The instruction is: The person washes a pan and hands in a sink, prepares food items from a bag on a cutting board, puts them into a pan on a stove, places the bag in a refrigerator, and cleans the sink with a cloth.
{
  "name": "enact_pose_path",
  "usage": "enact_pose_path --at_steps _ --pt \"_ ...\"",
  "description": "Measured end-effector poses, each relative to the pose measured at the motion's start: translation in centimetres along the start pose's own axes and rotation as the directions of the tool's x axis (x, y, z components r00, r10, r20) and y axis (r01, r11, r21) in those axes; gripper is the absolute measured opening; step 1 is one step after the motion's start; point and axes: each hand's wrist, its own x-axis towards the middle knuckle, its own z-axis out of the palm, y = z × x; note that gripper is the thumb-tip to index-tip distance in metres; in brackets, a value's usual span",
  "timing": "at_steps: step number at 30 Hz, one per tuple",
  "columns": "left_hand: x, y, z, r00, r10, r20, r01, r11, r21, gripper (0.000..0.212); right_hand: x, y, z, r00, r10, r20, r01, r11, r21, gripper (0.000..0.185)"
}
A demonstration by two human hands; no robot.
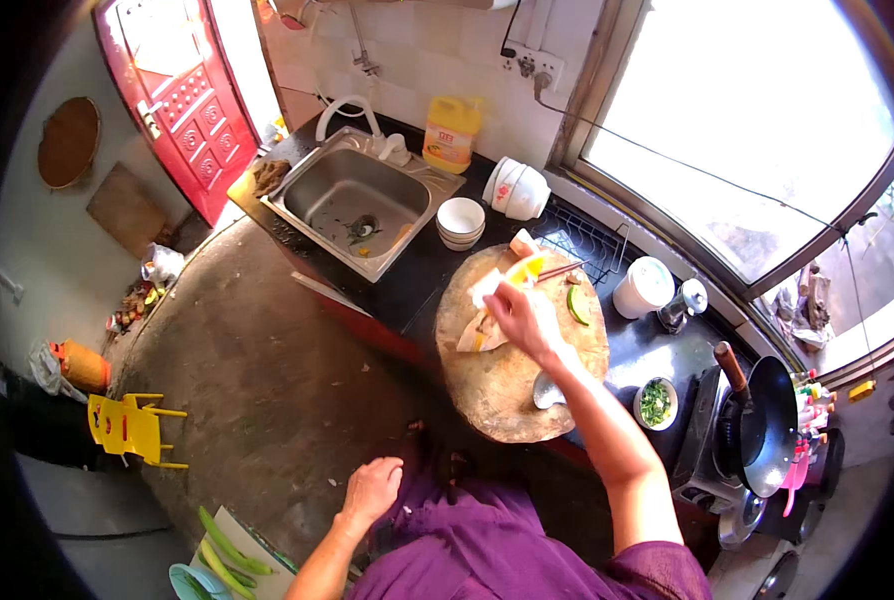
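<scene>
My right hand (522, 319) reaches over a round wooden chopping block (507, 405), its fingers closed around something pale and overexposed, perhaps a cloth or packet; I cannot tell which. Beside it on the block lie a yellow and white packet (526, 270), a pair of chopsticks (561, 271) and a green chili pepper (577, 306). A metal ladle or spoon (547, 391) rests partly under my forearm. My left hand (374, 486) hangs over the floor near my purple clothing, fingers curled loosely, with nothing visible in it.
Behind the block are a steel sink (357, 195), stacked bowls (460, 219) and a yellow detergent jug (451, 135). A bowl of chopped greens (655, 403), a white lidded container (643, 287) and a wok (769, 427) on a stove stand right. Long green vegetables (229, 551) lie lower left.
</scene>
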Motion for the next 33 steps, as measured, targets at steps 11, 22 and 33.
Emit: enact_pose_path --at_steps 11,22,33 --pt "22.5 12.0 -5.8 0.516 0.84 0.167 -0.856 0.514 0.058 0.029 -8.9 -1.5 2.7 0.866 0.253 -0.431 -0.175 0.961 0.212 0.015" --pt "27.1 11.2 -8.0 0.265 0.836 0.48 -0.961 0.186 0.207 0.031 -8.0 -2.9 4.0 0.697 0.447 -0.56 -0.37 0.894 0.252 0.029" --pt "29.3 11.9 -6.4 0.446 0.778 0.442 -0.71 0.609 -0.354 0.019 -7.0 -4.6 4.8 0.703 0.53 -0.474 -0.315 0.829 0.462 0.028"
